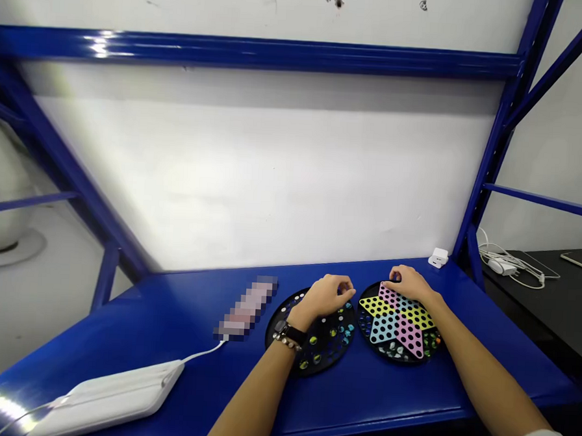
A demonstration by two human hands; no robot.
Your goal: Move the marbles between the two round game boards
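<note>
My left hand (pixel 326 295) is over a round black tray (pixel 278 328). Its thumb and fingertips are curled together, and whatever they may hold is hidden. Yellow-green, blue and white marbles (pixel 334 333) are scattered in this tray. To the right lies a round Chinese checkers board (pixel 396 316), its star in pink, yellow and light blue with black holes. Clear, blue, green and orange marbles (pixel 395 349) sit in the rim pockets around the star. My right hand (pixel 411 284) is at the board's far edge, fingers bent and pinched near the upper pink point; their contents are too small to make out.
The blue tabletop (pixel 178 323) meets a white wall behind. A blurred-out phone-like object (pixel 248 308) lies left of the tray, cabled to a white power strip or bank (pixel 116 394). A white charger (pixel 438 257) stands at the back right. Blue frame posts (pixel 492 150) rise at both sides.
</note>
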